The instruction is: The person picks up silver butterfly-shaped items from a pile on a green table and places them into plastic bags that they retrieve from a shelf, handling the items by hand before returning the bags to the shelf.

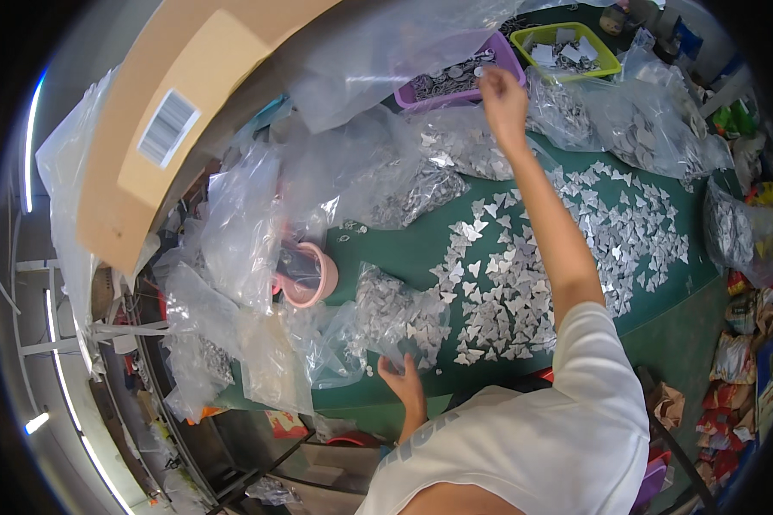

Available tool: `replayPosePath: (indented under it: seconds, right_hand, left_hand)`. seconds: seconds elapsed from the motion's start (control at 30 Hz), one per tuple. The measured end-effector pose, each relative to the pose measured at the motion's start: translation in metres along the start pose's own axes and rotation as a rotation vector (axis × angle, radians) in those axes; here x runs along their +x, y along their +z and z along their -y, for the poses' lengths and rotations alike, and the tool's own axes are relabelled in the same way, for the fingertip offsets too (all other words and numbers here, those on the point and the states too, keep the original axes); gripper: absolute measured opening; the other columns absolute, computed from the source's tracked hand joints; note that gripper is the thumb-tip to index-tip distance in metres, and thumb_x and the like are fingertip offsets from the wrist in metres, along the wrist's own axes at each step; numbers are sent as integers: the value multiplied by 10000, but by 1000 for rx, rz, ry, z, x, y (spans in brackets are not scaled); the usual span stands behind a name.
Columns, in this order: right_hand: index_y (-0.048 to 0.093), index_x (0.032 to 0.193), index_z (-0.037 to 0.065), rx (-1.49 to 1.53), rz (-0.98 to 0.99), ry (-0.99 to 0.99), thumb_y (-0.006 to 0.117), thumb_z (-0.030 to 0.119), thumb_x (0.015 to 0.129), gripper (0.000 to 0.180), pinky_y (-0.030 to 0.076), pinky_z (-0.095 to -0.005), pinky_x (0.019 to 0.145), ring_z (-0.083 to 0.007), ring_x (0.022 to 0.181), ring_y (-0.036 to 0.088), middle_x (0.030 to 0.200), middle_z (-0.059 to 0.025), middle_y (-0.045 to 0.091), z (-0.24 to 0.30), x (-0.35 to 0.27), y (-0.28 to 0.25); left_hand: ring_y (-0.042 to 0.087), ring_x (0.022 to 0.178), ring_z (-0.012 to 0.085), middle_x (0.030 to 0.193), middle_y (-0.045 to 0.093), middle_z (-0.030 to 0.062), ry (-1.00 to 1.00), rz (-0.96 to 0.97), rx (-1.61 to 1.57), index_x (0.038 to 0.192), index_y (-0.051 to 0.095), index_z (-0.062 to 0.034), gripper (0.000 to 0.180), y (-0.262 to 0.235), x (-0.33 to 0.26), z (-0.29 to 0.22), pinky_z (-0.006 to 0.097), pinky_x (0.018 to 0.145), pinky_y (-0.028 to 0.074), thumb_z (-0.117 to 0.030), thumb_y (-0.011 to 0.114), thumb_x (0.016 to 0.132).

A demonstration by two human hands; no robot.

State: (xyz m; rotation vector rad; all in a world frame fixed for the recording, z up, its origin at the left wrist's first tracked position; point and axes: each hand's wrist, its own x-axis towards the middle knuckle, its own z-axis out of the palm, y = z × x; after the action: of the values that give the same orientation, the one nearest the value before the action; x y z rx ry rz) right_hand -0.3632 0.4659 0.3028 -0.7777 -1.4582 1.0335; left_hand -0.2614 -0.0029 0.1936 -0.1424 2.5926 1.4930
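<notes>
My right hand (503,96) reaches far across the green table to the near right rim of a purple basket (508,58). Its fingers are pinched together at a small pale disc (479,72). Inside the basket lie many small metal pieces (447,81). My left hand (404,382) is at the table's near edge, thumb and fingers apart, holding nothing. Just beyond it rests a clear plastic bag (395,309) filled with grey metal pieces. Silvery butterfly-shaped pieces (511,300) are spread over the table, partly hidden under my right arm.
A yellow-green basket (611,57) with metal pieces and white cards stands beside the purple one. Clear bags of pieces (636,129) line the far side. A pink bucket (325,273) stands left of centre. A cardboard box (133,163) overhangs the upper left.
</notes>
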Motion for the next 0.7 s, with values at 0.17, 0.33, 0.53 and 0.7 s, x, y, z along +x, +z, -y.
replayPosePath:
  seconds: [0.17,0.33,0.53,0.7]
  right_hand:
    - [612,922,10,-429,129,105,646,339,677,411,456,-400,761,-344,853,589,873,-170,625,-125,98,40]
    - [632,847,26,-345,136,-334,662,331,662,357,465,-370,708,-313,800,599,886,-159,623,-161,102,91]
    - [632,811,1,-71,4,-117,655,199,686,235,470,-323,625,-252,666,617,731,-147,632,-156,108,94]
    - [627,864,-20,142,-9,-25,643,89,728,174,443,-248,580,-142,639,590,776,-106,642,-49,63,31]
  left_hand:
    - [443,1040,238,1166,411,175,-182,46,-158,1206,309,54,536,8,-9,-1,318,870,383,-154,598,805]
    - [497,938,217,1083,469,161,-251,-12,-124,1187,325,44,498,11,-17,22,288,767,439,-124,590,800]
    - [518,850,184,999,505,132,-229,20,-186,1164,342,28,460,18,-12,14,265,667,465,-97,584,793]
    - [515,873,189,1018,486,114,-268,38,-271,1163,344,20,452,19,-15,7,273,693,459,-111,580,801]
